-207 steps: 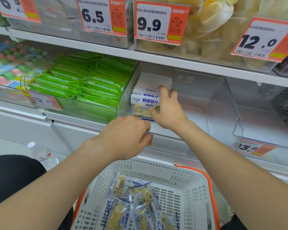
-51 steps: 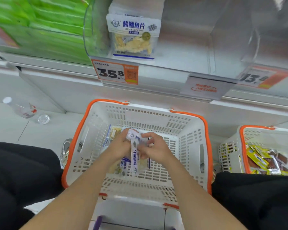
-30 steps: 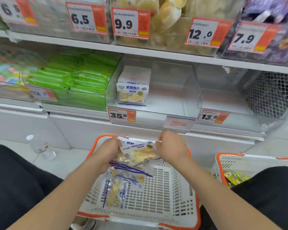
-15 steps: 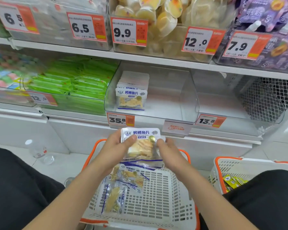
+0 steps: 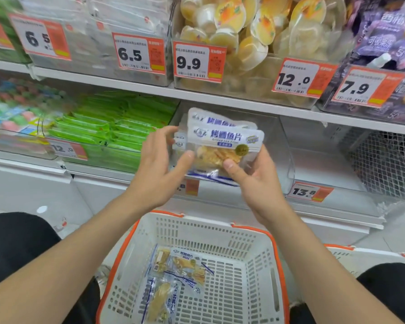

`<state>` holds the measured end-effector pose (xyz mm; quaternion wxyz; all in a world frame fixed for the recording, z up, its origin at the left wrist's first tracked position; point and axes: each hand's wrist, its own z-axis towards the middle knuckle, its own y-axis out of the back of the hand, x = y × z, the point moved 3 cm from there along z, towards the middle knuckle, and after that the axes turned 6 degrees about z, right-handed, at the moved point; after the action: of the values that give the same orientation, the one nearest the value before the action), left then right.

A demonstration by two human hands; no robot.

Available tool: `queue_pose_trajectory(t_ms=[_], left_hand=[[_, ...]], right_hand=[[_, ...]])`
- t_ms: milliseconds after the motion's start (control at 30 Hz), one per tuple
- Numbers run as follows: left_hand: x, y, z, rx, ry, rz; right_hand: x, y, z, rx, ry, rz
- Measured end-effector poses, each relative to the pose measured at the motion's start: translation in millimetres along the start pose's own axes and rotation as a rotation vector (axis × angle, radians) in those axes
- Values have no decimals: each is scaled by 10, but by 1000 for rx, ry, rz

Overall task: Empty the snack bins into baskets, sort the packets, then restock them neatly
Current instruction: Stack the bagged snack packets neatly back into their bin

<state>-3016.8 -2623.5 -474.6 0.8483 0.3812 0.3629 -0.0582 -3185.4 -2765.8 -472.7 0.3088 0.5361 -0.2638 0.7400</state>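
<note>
While R hand [image 5: 255, 183] pinches fish pkts [image 5: 222, 146] before bin [image 5: 284, 146], L hand [image 5: 159, 169] fingers spread, thumb touching pkts.

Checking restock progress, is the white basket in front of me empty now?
No, a few loose fish packets lie in the white basket, while the right hand holds a packet stack above it.

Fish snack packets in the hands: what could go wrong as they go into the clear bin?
The right hand pinches several white-and-blue fish snack packets by the lower part only, the left hand barely touching; the stack may slide apart and drop. Pushed in, it might topple the row of packets standing in the clear plastic bin.
</note>
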Motion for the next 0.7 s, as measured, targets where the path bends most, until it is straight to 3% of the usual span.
queue_pose_trajectory(t_ms=[100, 200, 367, 467, 600, 700], left_hand=[[303, -20, 45, -211, 159, 156], [484, -138, 104, -129, 299, 149], [562, -193, 147, -58, 275, 218], [533, -182, 157, -42, 275, 232], [532, -176, 156, -27, 258, 239], [530, -181, 154, -32, 256, 237]], right_hand=[[-72, 44, 351, -94, 34, -101], [-264, 2, 628, 16, -39, -265], [-570, -284, 841, 183, -133, -374], [-790, -375, 906, 180, -300, -636], [-772, -397, 931, 44, -484, -752], [-715, -468, 961, -57, -544, -577]])
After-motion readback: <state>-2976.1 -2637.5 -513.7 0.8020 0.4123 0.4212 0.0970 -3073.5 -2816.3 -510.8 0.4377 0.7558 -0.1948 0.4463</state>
